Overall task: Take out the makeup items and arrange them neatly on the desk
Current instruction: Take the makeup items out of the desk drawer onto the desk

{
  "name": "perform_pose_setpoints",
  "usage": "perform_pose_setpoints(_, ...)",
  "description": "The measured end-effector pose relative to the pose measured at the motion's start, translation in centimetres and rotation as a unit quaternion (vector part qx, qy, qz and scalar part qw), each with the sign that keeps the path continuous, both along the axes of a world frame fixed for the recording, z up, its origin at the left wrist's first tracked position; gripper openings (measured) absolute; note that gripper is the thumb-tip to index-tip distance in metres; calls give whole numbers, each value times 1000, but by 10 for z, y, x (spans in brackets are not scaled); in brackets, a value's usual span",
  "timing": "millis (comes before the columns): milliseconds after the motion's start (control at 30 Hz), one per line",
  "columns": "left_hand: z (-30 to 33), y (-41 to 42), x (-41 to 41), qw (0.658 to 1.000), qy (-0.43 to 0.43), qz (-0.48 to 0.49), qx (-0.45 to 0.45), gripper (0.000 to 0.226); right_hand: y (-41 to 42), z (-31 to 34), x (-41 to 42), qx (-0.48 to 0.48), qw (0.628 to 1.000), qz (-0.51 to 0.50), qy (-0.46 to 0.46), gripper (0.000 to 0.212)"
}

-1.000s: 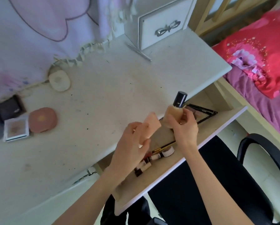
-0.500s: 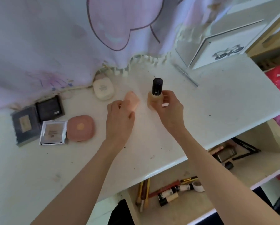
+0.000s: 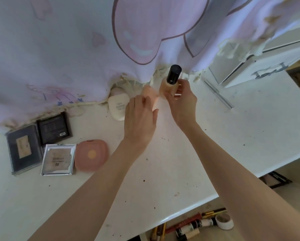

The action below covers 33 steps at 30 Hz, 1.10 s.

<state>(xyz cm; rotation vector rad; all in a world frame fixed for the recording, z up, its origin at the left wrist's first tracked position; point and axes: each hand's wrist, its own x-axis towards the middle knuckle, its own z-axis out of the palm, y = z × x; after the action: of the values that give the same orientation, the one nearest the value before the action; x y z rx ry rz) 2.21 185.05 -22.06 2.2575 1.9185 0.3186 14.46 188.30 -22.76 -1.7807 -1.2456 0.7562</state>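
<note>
The right hand (image 3: 181,101) grips the upright bottle (image 3: 169,82) at the far edge of the desk (image 3: 215,145), just under the curtain (image 3: 76,49), fingers curled round its right side. The left hand (image 3: 139,119) pinches the pink sponge (image 3: 150,94) just left of the bottle, beside the cream compact (image 3: 118,106). Palettes (image 3: 53,126) and a pink compact (image 3: 91,154) lie far left.

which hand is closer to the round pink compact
Left. The left hand hovers just up and right of the round pink compact, holding a peach sponge. The right hand is farther right, gripping the foundation bottle.
</note>
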Motion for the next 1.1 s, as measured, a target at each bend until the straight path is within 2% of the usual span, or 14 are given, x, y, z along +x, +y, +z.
perform_pose_setpoints(167,-4,-8,-7,997,59,-55,-21,49,4,-1,0,1,1000,3,-8,29)
perform_pose_setpoints(300,0,-8,-8,993,80,-67,-55,55,-8,0,4,-14,999,29,-28,43)
perform_pose_setpoints(367,2,-14,-9,993,61,-69,-70,55,-25,1,10,-23,998,36,-54,49)
perform_pose_setpoints(500,9,-51,-4,995,-17,-89,-46,50,-83,4,26,-19,992,48,-114,48)
perform_pose_setpoints(700,18,-142,27,985,-68,-145,-57,45,-198,13,69,-53,983,72,-159,47)
perform_pose_setpoints(833,14,-208,51,967,-134,-206,-61,35,-268,14,104,-86,975,84,-187,43)
perform_pose_setpoints(1000,-20,-270,75,938,-144,-292,-117,32,-310,-9,145,-189,940,161,-234,39)
perform_pose_setpoints(1100,-50,-285,79,934,-96,-276,-207,38,-312,-30,162,-272,903,221,-249,35)
